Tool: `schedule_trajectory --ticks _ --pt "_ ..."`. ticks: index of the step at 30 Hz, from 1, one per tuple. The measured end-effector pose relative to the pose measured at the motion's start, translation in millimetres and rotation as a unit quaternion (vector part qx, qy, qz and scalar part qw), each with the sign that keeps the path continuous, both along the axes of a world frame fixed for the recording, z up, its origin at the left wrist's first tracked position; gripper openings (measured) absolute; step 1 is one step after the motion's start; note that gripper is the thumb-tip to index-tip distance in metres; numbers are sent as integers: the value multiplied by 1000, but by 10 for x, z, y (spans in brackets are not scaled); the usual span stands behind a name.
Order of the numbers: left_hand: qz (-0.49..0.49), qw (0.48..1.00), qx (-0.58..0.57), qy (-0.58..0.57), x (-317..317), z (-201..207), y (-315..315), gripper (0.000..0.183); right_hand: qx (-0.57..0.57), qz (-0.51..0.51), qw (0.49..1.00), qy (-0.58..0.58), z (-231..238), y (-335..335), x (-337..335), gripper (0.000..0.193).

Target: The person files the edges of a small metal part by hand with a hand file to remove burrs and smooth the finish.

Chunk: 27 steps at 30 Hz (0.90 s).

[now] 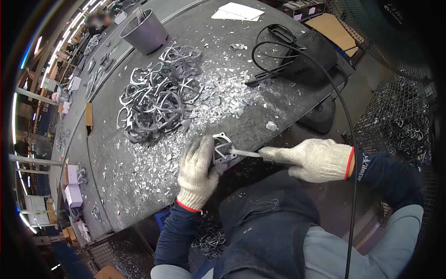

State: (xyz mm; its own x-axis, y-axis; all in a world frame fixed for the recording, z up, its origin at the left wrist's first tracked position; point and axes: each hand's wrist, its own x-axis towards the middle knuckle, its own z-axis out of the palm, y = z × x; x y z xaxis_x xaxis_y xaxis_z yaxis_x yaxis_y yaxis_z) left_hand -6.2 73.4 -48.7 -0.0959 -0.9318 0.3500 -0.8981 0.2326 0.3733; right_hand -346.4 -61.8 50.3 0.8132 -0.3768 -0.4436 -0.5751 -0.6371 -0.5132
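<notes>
Head view | left hand (197,172) grips grey part (222,148) – right hand (312,159) grips blade (245,152), handle hidden

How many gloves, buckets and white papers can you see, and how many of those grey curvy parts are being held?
White knitted gloves: 2 (left hand, right hand)
Grey bucket: 1
White paper sheets: 2, as far as I can tell
Grey part held in hand: 1
Total: 6
The pile of grey parts is too tangled to count.
</notes>
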Motion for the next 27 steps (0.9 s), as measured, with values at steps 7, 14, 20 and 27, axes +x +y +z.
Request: schedule_trajectory --ticks 7,14,20,27 --pt "-86 994 71 -18 155 292 -305 89 39 -42 996 71 -147 34 -82 85" --pt "43 989 118 -79 -219 521 -187 94 134 -66 979 -141 -321 136 -361 83" --pt "43 997 45 -50 -309 255 -206 81 96 -73 983 -137 -277 -33 -348 84" --pt "-21 997 64 -22 -203 312 -312 77 -223 73 971 -46 -258 -470 -103 78"
